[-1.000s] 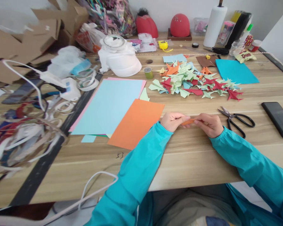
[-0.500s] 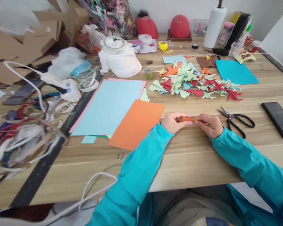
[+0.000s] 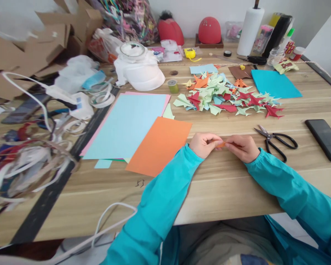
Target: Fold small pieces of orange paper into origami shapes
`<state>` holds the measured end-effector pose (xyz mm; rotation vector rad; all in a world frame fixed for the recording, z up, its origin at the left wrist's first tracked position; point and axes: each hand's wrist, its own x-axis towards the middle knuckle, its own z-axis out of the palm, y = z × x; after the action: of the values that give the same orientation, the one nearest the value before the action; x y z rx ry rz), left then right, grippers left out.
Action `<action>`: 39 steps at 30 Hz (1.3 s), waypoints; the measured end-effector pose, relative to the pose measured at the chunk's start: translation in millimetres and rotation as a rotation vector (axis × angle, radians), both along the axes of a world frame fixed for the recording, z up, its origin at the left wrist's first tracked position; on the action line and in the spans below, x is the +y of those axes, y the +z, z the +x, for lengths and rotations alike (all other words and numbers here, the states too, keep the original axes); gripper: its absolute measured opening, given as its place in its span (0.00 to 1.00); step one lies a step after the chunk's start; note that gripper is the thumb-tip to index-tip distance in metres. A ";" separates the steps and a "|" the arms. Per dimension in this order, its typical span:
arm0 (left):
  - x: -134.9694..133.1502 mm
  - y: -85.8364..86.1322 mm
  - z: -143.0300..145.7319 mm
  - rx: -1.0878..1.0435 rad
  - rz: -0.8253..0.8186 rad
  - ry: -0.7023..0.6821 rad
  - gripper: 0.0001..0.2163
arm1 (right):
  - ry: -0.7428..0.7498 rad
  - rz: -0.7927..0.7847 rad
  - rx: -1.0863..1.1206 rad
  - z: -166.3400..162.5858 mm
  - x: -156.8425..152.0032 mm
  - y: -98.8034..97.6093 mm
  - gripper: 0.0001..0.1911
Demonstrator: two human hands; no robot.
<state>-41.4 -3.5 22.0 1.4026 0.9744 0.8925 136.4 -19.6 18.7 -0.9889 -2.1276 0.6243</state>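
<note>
Between my two hands is a small folded piece of orange paper (image 3: 220, 144), mostly covered by my fingers. My left hand (image 3: 203, 145) pinches its left end, thumb on the near side. The fingertips of my right hand (image 3: 244, 147) close on its right end. Beside my left forearm lies a sheet of orange paper (image 3: 160, 145), partly over a stack topped by light blue paper (image 3: 127, 125). Beyond my hands spreads a pile of folded paper pieces (image 3: 217, 92) in green, red, orange and blue. Black-handled scissors (image 3: 276, 140) rest to the right of my right hand.
A black phone (image 3: 325, 140) lies at the right. Turquoise paper (image 3: 277, 84) sits behind the pile, and a spool (image 3: 173, 86) stands left of it. White cloth (image 3: 139, 71), a yellow tape measure (image 3: 191, 54) and a power strip (image 3: 81, 105) are further off. Tangled ribbons (image 3: 27, 165) cover the left side.
My fingers have shifted on the orange paper, and less of it shows between them now. My right hand has moved slightly left. The things on the table stay in place.
</note>
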 end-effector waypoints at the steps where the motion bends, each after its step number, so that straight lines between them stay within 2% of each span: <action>1: -0.9 0.5 0.2 0.005 0.003 0.001 0.11 | 0.003 0.002 0.000 -0.2 0.0 0.5 0.10; 7: -0.8 -2.0 0.5 0.008 0.005 -0.025 0.12 | -0.005 0.051 -0.038 -0.3 -0.5 1.9 0.09; 12: 0.7 -4.4 0.4 0.129 0.162 -0.027 0.11 | 0.007 0.135 -0.067 -0.4 -1.5 -2.3 0.07; 17: 1.1 -7.1 -1.1 0.077 0.154 -0.076 0.11 | 0.020 0.162 -0.092 0.1 -1.4 -1.6 0.08; 23: 0.9 -5.6 -1.8 0.152 0.286 -0.103 0.13 | 0.052 0.160 -0.109 0.0 -1.5 2.9 0.09; 25: 0.5 -5.3 -1.2 0.148 0.268 -0.099 0.13 | 0.056 0.150 -0.121 -0.1 -1.3 3.0 0.10; 29: 0.4 -6.8 1.3 0.051 0.110 -0.099 0.13 | -0.002 0.115 -0.092 0.0 0.2 1.3 0.09; 32: 1.0 -6.0 2.6 -0.012 0.013 -0.088 0.14 | -0.046 0.038 -0.026 -0.6 0.8 0.2 0.09; 34: 1.5 -3.4 2.2 -0.024 -0.024 -0.080 0.15 | -0.059 -0.069 0.028 -1.5 0.5 0.0 0.09; 39: 3.7 2.0 -0.6 -0.014 -0.082 -0.008 0.17 | -0.076 -0.537 0.291 -4.6 -0.2 2.8 0.12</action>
<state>-42.0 0.3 24.0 1.3286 0.9834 0.8459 131.8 -19.8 21.5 -1.1663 -1.6887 1.2589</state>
